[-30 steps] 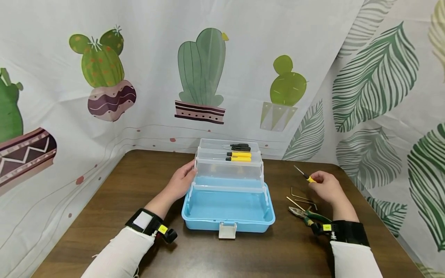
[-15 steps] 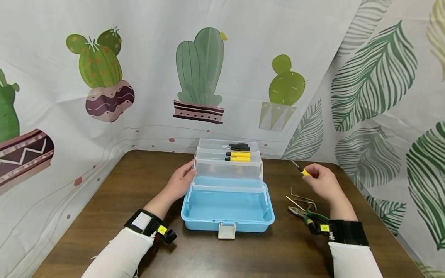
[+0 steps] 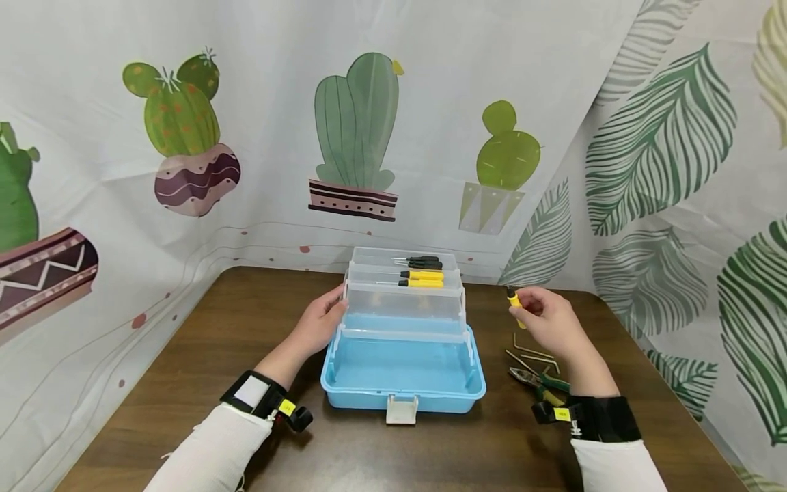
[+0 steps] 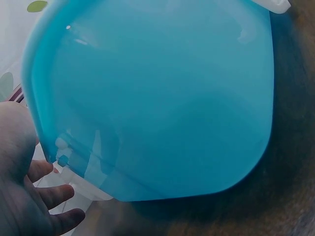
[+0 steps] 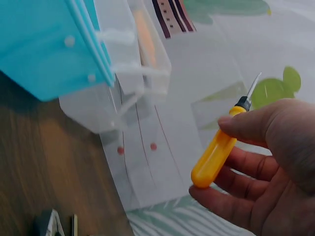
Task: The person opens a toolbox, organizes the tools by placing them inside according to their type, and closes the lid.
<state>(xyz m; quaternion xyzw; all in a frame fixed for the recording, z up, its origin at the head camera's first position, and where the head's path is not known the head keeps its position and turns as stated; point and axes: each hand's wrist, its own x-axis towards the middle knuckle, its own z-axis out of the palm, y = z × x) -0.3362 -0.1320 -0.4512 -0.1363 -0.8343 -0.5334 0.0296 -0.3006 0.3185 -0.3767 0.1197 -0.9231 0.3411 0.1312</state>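
A light-blue toolbox [image 3: 402, 404] stands unfolded on the table, its clear stepped trays [image 3: 402, 301] raised at the back. My left hand [image 3: 316, 320] holds the left side of those trays; in the left wrist view its fingers [image 4: 56, 196] lie by the tray's edge beside the blue wall. To the right of the box, my right hand [image 3: 550, 318] pinches a screwdriver [image 5: 216, 155] by its yellow handle, tip pointing up and away. Two yellow-handled screwdrivers [image 3: 423, 279] and black-handled screwdrivers [image 3: 424, 262] lie in the upper trays.
Green-handled pliers [image 3: 541, 386] and several brass-coloured hex keys [image 3: 535, 354] lie on the brown table [image 3: 258, 410], right of the toolbox. A white latch [image 3: 402, 410] hangs at the box front. A cactus-print cloth [image 3: 270, 137] hangs behind the table.
My right hand has moved left toward the toolbox with the yellow screwdriver, whose tip has swung from pointing left to pointing farther away. The left hand stays on the trays.
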